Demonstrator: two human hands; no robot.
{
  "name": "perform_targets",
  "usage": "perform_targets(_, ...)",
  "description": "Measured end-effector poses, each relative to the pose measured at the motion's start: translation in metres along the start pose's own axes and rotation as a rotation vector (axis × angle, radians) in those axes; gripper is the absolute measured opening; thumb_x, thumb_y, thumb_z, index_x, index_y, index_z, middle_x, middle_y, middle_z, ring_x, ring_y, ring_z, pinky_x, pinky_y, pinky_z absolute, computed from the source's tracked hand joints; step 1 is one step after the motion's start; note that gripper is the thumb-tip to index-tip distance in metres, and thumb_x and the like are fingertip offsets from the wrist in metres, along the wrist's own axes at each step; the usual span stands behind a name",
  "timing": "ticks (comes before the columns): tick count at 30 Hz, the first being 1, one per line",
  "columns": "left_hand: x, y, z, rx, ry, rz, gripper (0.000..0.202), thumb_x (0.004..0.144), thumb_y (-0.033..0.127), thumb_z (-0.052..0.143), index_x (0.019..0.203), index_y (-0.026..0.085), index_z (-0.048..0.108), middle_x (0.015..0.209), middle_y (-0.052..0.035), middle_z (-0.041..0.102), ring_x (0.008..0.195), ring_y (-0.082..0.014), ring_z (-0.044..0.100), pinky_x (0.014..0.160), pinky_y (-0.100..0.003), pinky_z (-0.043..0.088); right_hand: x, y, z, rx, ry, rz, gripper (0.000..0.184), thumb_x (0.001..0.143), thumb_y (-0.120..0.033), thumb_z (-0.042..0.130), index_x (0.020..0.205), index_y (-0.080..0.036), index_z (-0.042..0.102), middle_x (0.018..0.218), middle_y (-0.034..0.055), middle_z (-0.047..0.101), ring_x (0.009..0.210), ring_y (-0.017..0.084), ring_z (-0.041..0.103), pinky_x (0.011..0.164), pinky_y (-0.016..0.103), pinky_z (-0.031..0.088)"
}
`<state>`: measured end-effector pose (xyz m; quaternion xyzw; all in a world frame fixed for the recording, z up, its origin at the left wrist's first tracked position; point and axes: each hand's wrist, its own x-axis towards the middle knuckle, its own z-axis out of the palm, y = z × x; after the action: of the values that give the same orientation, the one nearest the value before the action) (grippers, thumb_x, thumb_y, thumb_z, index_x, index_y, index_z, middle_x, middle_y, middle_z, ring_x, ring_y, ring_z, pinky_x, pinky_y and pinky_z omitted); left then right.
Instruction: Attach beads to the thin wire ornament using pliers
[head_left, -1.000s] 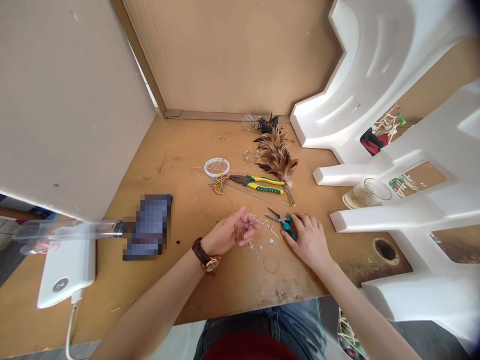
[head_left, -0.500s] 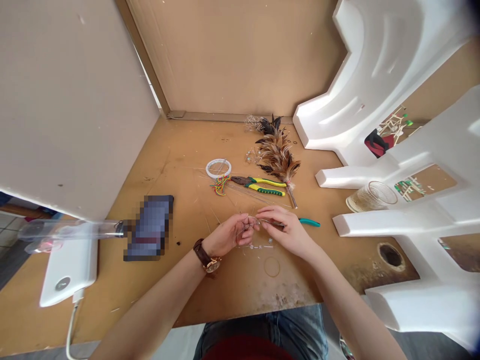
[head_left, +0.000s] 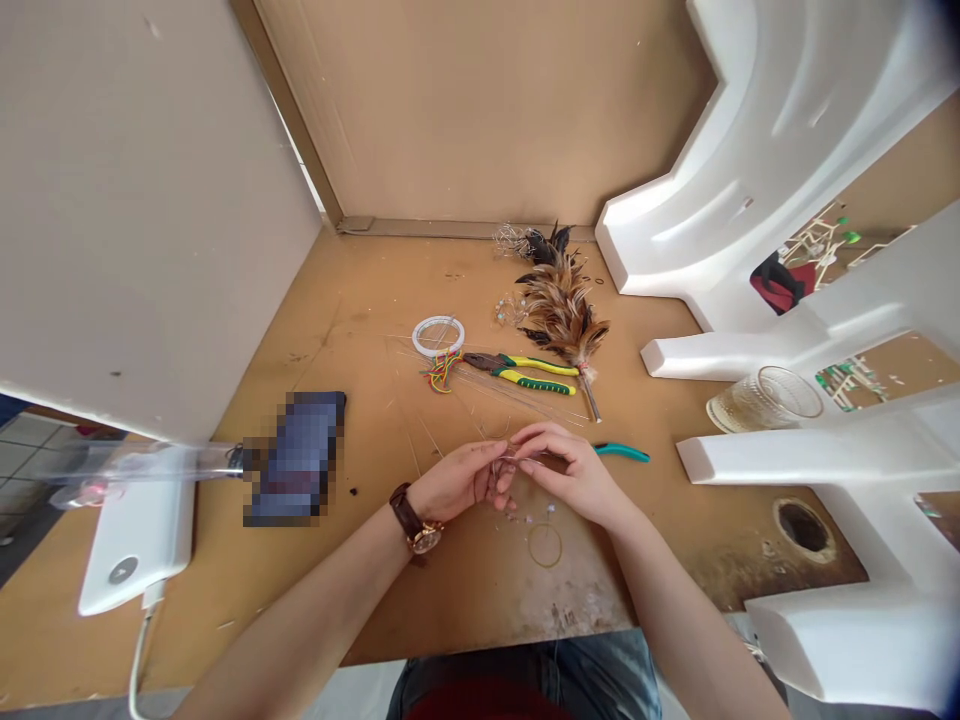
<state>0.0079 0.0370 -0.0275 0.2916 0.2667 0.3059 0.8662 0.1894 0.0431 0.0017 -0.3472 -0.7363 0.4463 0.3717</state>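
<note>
My left hand (head_left: 463, 476), with a brown-strapped watch (head_left: 414, 520) on its wrist, is closed on thin wire (head_left: 507, 460) over the table. The fingertips of my right hand (head_left: 568, 472) pinch the same wire, almost meeting the left fingers. Finer details of the wire piece are hidden by the fingers. Small pale beads (head_left: 529, 519) lie just below the hands, above a thin yellowish ring (head_left: 544, 545). A teal tool handle (head_left: 624, 453) pokes out beyond my right hand. Farther back rest combination pliers (head_left: 536, 382) with yellow-green grips, among loose straight wires.
Behind the pliers lie a brown feather bundle (head_left: 561, 305), a white ring (head_left: 417, 338) and colourful strings (head_left: 442, 374). On the left are a blurred-out dark phone (head_left: 300, 455) and a white power bank (head_left: 142, 550). A glass (head_left: 765, 400) stands by the white plastic frame (head_left: 720, 465) at right.
Both hands have come slightly nearer my body, still joined at the wire. My right fingers have shifted their pinch. The view has turned a little, so the glass appears farther right.
</note>
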Motion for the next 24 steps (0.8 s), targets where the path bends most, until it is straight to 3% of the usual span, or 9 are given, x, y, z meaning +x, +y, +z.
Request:
perform_targets(7,0.0,-0.001,0.004,0.004,0.059,0.053,0.011,0.085,0.028,0.05,0.085,0.016,0.052,0.05,0.0052,0.055,0.037,-0.0076,0.053,0.054,-0.025,0.052,0.0,0.003,-0.002,0.13,-0.058,0.03,0.011,0.081,-0.023,0.058,0.089,-0.021,0.064,0.109,0.0074,0.055,0.104,0.017,0.054,0.093,0.035,0.04)
perform_targets(11,-0.002,0.002,0.005,-0.027,0.119,0.148,0.01,0.084,0.025,0.052,0.089,0.016,0.052,0.05,0.0068,0.053,0.037,-0.0054,0.051,0.055,-0.024,0.052,-0.001,0.007,-0.004,0.247,-0.111,0.107,0.027,0.08,-0.025,0.059,0.106,-0.025,0.06,0.122,0.0072,0.05,0.115,0.02,0.047,0.095,0.037,0.04)
perform_targets(14,-0.003,0.004,0.004,-0.06,0.138,0.202,0.012,0.083,0.025,0.054,0.09,0.016,0.053,0.051,0.0069,0.052,0.04,-0.0054,0.052,0.058,-0.024,0.052,-0.003,0.009,-0.003,0.433,-0.12,0.22,0.043,0.079,-0.026,0.059,0.12,-0.028,0.048,0.124,0.0073,0.049,0.104,0.019,0.055,0.087,0.035,0.046)
perform_targets(16,-0.003,0.004,0.003,-0.058,0.131,0.234,0.011,0.082,0.025,0.054,0.09,0.017,0.053,0.052,0.0067,0.053,0.042,-0.0058,0.052,0.06,-0.025,0.051,-0.003,0.01,-0.001,0.52,-0.101,0.278,0.048,0.077,-0.026,0.061,0.123,-0.029,0.044,0.115,0.0066,0.055,0.091,0.016,0.061,0.081,0.034,0.048)
perform_targets(20,-0.002,0.002,0.0,0.081,0.169,0.296,0.013,0.085,0.028,0.05,0.091,0.017,0.054,0.057,0.0038,0.056,0.048,-0.009,0.056,0.058,-0.024,0.047,-0.004,0.012,0.003,0.538,-0.039,0.284,0.044,0.078,-0.024,0.06,0.12,-0.026,0.046,0.092,0.0034,0.065,0.073,0.014,0.065,0.071,0.031,0.051)
perform_targets(22,-0.002,0.002,-0.001,0.231,0.254,0.341,0.016,0.085,0.029,0.048,0.091,0.017,0.056,0.071,-0.0008,0.061,0.063,-0.0129,0.061,0.062,-0.026,0.047,-0.003,0.013,0.003,0.489,0.022,0.277,0.037,0.079,-0.024,0.058,0.115,-0.025,0.051,0.092,0.0039,0.065,0.065,0.013,0.065,0.063,0.028,0.051)
perform_targets(24,-0.002,0.002,-0.001,0.444,0.372,0.433,0.019,0.086,0.03,0.047,0.091,0.017,0.059,0.093,-0.0058,0.062,0.087,-0.0169,0.061,0.076,-0.03,0.046,-0.003,0.015,0.003,0.426,0.094,0.279,0.033,0.08,-0.026,0.057,0.112,-0.024,0.054,0.095,0.0048,0.064,0.06,0.012,0.065,0.057,0.026,0.051)
